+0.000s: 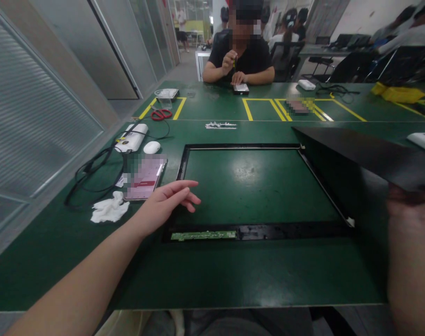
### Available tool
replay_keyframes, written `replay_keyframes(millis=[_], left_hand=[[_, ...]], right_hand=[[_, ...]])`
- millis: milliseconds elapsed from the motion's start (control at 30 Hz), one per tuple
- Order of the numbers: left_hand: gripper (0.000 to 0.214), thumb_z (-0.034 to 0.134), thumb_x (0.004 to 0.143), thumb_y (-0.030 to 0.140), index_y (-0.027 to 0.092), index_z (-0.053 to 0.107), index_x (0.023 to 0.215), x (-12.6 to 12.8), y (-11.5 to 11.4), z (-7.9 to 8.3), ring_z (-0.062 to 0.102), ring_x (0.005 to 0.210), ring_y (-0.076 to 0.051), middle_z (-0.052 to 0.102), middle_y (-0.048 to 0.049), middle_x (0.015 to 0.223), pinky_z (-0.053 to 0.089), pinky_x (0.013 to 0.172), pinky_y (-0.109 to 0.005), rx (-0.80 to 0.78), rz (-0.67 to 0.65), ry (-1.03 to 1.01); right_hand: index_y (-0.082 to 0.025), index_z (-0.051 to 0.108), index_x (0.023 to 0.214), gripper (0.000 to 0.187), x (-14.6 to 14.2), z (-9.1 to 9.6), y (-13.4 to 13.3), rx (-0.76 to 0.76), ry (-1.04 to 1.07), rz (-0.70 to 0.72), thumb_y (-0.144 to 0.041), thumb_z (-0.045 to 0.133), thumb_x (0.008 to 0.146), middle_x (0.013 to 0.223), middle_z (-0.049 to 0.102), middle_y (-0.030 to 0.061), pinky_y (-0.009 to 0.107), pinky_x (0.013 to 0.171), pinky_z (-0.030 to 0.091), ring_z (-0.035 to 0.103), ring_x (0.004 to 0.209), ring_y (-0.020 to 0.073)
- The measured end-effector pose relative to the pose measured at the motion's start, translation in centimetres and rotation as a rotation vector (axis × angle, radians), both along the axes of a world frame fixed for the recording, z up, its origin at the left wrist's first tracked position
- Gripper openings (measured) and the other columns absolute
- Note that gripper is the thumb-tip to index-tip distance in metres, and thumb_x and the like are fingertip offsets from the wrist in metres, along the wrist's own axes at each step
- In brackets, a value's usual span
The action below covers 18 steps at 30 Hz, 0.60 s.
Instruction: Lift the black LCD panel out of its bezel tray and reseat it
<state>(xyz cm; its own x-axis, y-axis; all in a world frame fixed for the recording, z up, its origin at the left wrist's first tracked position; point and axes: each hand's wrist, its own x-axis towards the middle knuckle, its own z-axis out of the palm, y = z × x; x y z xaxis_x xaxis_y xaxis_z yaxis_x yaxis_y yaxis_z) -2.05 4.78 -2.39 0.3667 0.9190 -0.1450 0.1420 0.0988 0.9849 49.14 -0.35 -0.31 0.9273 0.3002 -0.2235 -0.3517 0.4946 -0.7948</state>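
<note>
A thin black rectangular frame (285, 232) lies flat on the green table, and a narrow green circuit board (203, 235) rests on the left of its near bar. Over the frame's left side hovers my left hand (179, 195), its fingers apart and holding nothing. On the far right my right hand (410, 198) grips the near edge of a thin dark panel (366, 151). The panel is tilted up off the table, with its left corner near the frame's far right corner. My right fingers are partly hidden beneath the panel.
Left of the frame are a phone (145, 177), a crumpled tissue (110, 208), a white mouse-shaped item (151, 148), a white device (132, 138) and black cables (89, 170). Red-handled scissors (161, 115) and white strips (220, 125) lie farther back. A person (238, 51) works opposite.
</note>
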Motion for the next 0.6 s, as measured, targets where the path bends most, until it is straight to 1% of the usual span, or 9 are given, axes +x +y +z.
replay_keyframes(millis=[33, 100, 167, 233, 333, 500, 600], left_hand=[[0.042, 0.076, 0.095, 0.048, 0.018, 0.074, 0.123, 0.0, 0.0, 0.0, 0.076, 0.074, -0.022, 0.085, -0.0071, 0.092, 0.059, 0.081, -0.039, 0.003, -0.008, 0.012], [0.040, 0.075, 0.095, 0.047, 0.019, 0.074, 0.124, 0.0, -0.1, 0.0, 0.076, 0.075, -0.022, 0.085, -0.0067, 0.093, 0.060, 0.080, -0.039, 0.017, -0.022, 0.036], [0.039, 0.076, 0.095, 0.047, 0.020, 0.074, 0.123, 0.0, -0.1, 0.0, 0.076, 0.075, -0.022, 0.084, -0.0064, 0.093, 0.060, 0.079, -0.039, 0.037, -0.038, 0.058], [0.037, 0.077, 0.094, 0.047, 0.021, 0.075, 0.121, 0.0, -0.1, 0.0, 0.076, 0.075, -0.022, 0.084, -0.0063, 0.093, 0.061, 0.078, -0.039, 0.062, -0.059, 0.074], [0.035, 0.077, 0.093, 0.045, 0.022, 0.075, 0.118, 0.1, -0.2, 0.0, 0.076, 0.075, -0.023, 0.085, -0.0070, 0.093, 0.061, 0.078, -0.041, 0.097, -0.086, 0.096], [0.035, 0.075, 0.093, 0.044, 0.022, 0.075, 0.120, 0.3, -0.4, 0.0, 0.077, 0.079, -0.024, 0.084, -0.0083, 0.095, 0.061, 0.079, -0.042, 0.129, -0.108, 0.169], [0.036, 0.073, 0.094, 0.044, 0.022, 0.075, 0.121, 0.3, -0.6, -0.2, 0.077, 0.081, -0.025, 0.084, -0.0088, 0.097, 0.061, 0.079, -0.042, 0.152, -0.127, 0.213]], right_hand=[[-0.021, 0.052, 0.067, 0.012, -0.5, 0.2, 0.1, 0.009, -0.003, -0.038, -0.018, 0.051, 0.079, 0.134, 0.063, 0.0084, 0.021, 0.041, 0.053, 0.071, 0.104, 0.0174], [-0.019, 0.051, 0.064, 0.011, -1.3, 0.6, 0.5, 0.002, 0.008, -0.055, -0.013, 0.054, 0.073, 0.126, 0.065, 0.0119, 0.018, 0.043, 0.053, 0.070, 0.107, 0.0192], [-0.019, 0.051, 0.065, 0.009, -1.6, 0.8, 0.9, -0.019, 0.005, -0.040, -0.010, 0.055, 0.067, 0.119, 0.066, 0.0130, 0.018, 0.045, 0.054, 0.070, 0.108, 0.0208], [-0.019, 0.051, 0.066, 0.010, -1.6, 0.8, 1.1, -0.030, -0.007, -0.014, -0.009, 0.055, 0.064, 0.114, 0.066, 0.0121, 0.020, 0.049, 0.057, 0.070, 0.107, 0.0209], [-0.019, 0.053, 0.070, 0.013, -1.6, 0.7, 1.3, -0.054, -0.003, 0.001, -0.008, 0.054, 0.062, 0.111, 0.066, 0.0109, 0.023, 0.053, 0.059, 0.069, 0.103, 0.0196], [-0.020, 0.052, 0.075, 0.018, -1.5, 0.2, 1.5, -0.193, 0.046, 0.006, -0.005, 0.051, 0.064, 0.106, 0.064, 0.0089, 0.021, 0.049, 0.052, 0.066, 0.091, 0.0156], [-0.020, 0.052, 0.077, 0.022, -0.9, -0.3, 1.8, -0.231, 0.035, 0.026, -0.004, 0.051, 0.062, 0.102, 0.062, 0.0078, 0.023, 0.052, 0.052, 0.065, 0.089, 0.0161]])
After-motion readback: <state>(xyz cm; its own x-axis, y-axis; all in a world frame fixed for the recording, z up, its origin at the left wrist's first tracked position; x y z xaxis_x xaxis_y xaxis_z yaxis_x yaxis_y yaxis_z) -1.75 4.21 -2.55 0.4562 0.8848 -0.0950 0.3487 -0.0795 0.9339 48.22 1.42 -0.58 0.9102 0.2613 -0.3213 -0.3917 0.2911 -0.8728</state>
